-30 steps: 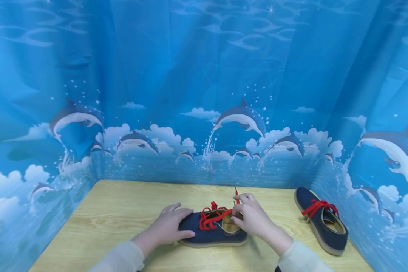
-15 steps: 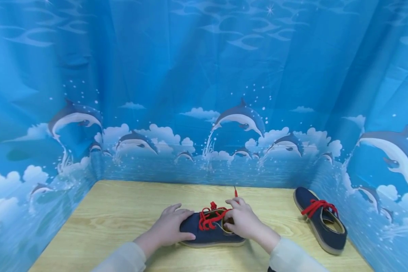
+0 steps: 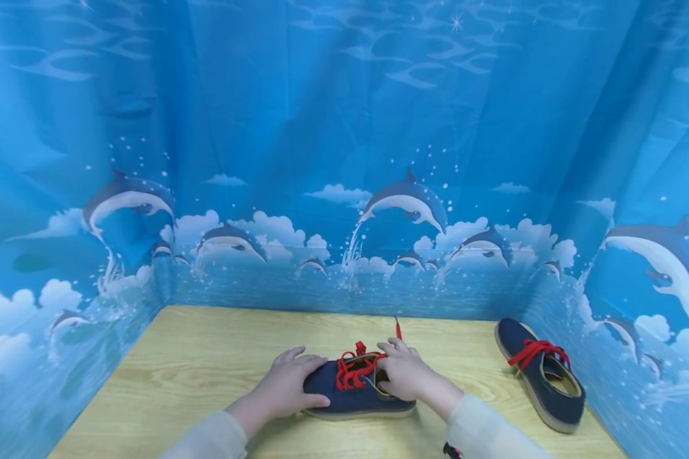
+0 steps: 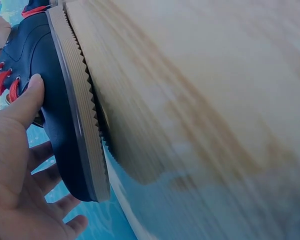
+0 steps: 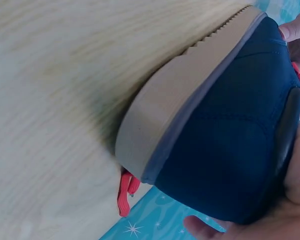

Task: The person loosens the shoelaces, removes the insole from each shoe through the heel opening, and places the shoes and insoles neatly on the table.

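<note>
Can't really see the toe of the navy lace-up shoe [image 3: 356, 403] in the head view, since the left hand [image 3: 289, 382] holding it covers most of the tip. Meanwhile the right hand [image 3: 406, 373] blocks the back of the collar, so no clue whether its fingertips are pinching anything. The red lace [image 3: 399, 329] poking out past those knuckles is partly hidden too. Nearer than both hands, the pale sleeves [image 3: 209, 440] get chopped by the bottom edge; the dark bit [image 3: 451, 451] at the right cuff is too small to make out. Left wrist cam: wooden table [image 4: 215, 75] beside the grip is pretty blurry.
</note>
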Motion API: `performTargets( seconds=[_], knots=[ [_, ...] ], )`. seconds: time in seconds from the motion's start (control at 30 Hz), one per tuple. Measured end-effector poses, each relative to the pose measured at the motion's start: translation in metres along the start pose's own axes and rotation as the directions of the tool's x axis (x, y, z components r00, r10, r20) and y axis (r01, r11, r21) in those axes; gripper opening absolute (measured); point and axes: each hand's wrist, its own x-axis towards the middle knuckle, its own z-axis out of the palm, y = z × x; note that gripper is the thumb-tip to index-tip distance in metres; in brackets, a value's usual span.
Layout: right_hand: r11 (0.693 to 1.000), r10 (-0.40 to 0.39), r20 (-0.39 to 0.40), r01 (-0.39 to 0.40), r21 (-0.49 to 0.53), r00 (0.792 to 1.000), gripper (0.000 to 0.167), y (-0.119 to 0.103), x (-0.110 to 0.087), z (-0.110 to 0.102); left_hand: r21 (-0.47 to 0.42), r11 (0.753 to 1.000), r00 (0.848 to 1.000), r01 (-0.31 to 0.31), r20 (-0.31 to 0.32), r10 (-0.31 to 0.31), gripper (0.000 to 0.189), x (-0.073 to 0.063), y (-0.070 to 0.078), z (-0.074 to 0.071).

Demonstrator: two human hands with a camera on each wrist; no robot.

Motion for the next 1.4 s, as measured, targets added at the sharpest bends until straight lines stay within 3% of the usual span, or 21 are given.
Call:
performTargets(
  seconds=[0.3,0.53,0.67,0.97,1.4],
  knots=[
    [0.999,0.018,-0.011,-0.017,0.038,1.000,0.029,0.000,0.004,0.002,-0.020,1.000,1.000,0.004,-0.009,-0.005,0.080,0.000,0.001,0.000],
    [0.999,0.018,-0.006,-0.018,0.050,1.000,0.030,0.001,0.006,0.002,-0.026,1.000,1.000,0.004,-0.006,-0.005,0.082,0.000,0.002,0.000],
    [0.991,-0.019,-0.005,0.019,0.136,1.000,0.024,0.008,0.004,0.002,-0.037,0.999,1.000,0.008,0.006,-0.008,0.082,0.001,0.001,0.000],
    [0.913,-0.157,-0.029,0.156,0.377,0.987,0.017,0.024,-0.002,-0.004,-0.057,0.998,0.999,0.033,0.021,-0.032,0.083,0.000,-0.001,0.000],
    [0.795,-0.150,0.007,0.116,0.596,0.989,0.021,0.027,-0.002,-0.004,-0.058,0.998,0.999,0.022,0.024,-0.021,0.081,-0.002,-0.001,-0.005]
  ],
)
